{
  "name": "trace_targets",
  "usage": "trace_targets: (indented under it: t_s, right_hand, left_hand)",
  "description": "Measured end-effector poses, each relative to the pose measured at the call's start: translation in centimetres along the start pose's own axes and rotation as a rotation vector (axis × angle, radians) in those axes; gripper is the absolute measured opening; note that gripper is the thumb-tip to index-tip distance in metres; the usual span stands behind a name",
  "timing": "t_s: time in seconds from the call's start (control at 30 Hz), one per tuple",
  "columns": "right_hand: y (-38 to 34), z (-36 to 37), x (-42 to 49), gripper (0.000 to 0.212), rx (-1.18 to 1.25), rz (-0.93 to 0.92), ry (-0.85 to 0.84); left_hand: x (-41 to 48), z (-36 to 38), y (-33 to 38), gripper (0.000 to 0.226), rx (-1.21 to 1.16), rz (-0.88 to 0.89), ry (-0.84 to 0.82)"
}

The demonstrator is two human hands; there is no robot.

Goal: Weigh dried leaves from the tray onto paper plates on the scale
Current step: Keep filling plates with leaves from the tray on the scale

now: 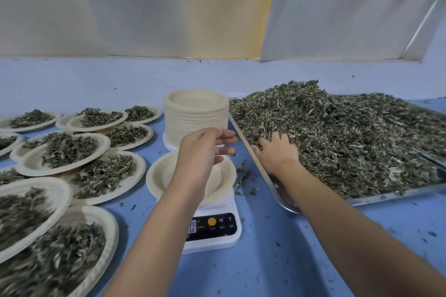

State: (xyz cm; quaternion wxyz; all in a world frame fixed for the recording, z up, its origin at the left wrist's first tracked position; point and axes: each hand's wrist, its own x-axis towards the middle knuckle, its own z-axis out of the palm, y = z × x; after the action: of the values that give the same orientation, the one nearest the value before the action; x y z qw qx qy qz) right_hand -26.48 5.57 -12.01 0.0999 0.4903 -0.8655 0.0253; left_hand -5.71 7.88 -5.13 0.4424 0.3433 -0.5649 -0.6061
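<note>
Head view, left to right.

Filled plates point(65, 154) crowd the left side of the table point(265, 260), overlapping from near edge to far. Each carries a leaf portion.

Stack point(196, 116) of spare plates sits far centre, just left of the tray's corner.

Plate point(159, 176) on the scale point(212, 231) is near centre and looks empty, though the arm covers part of it. Display point(193, 226) is too blurred to read.

Left hand point(200, 149) hovers over the plate with fingers straight and loose, holding nothing. Can't tell whether it touches the rim.

Loose bits point(242, 176) lie on the table between scale and tray.

Right hand point(277, 149) is palm down in the near-left corner of the tray point(386, 194). Fingers are curled into the leaves point(337, 132) around a handful, tips buried.

Leaves are heaped high across the tray, which fills the right side.

Step, my read: grab a handful and carry it left to the plate. This plate's weighing has not started.

Risks:
- Spill in transit. Dry, light flakes shed from a loose handful, and the bits by the scale suggest it happens.
- False reading. The left hand is close above the plate, so any touch on the rim or platform adds load.
- Overshoot from a big handful, which means picking leaves back off.
- Plate sliding off centre if the drop lands on one side, since it overhangs the platform.
- Forearm knocking the stack on the way across.
</note>
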Motion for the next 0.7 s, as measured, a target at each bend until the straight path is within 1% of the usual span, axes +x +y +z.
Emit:
trace_targets:
  t_s: [0.07, 0.13, 0.23, 0.33, 0.47, 0.6, 0.7]
  right_hand:
    - [0.0, 0.3, -0.2, 0.041, -0.004, 0.007, -0.102]
    - [0.1, 0.4, -0.3, 0.037, 0.030, -0.007, -0.141]
    - [0.0, 0.3, -0.2, 0.032, 0.081, -0.013, -0.087]
    - [0.2, 0.2, -0.1, 0.028, 0.151, 0.027, -0.013]
    - [0.9, -0.4, -0.1, 0.030, 0.406, 0.138, 0.070]
    - [1.5, -1.4, -0.1, 0.034, 0.689, 0.198, 0.163]
    - [1.2, -2.5, -0.3, 0.042, 0.919, 0.234, 0.202]
  left_hand:
    - [-0.1, -0.3, 0.0, 0.027, -0.013, -0.007, 0.007]
    - [0.0, -0.5, -0.1, 0.027, -0.012, -0.011, 0.011]
    - [0.1, -0.6, -0.1, 0.027, -0.013, -0.016, 0.014]
    - [0.2, -0.7, -0.4, 0.027, -0.007, -0.028, 0.017]
    - [0.3, -1.1, -0.7, 0.028, 0.003, -0.035, 0.020]
    - [0.4, -1.4, -0.9, 0.027, 0.007, -0.040, 0.026]
    - [0.4, -1.4, -1.1, 0.027, 0.010, -0.050, 0.035]
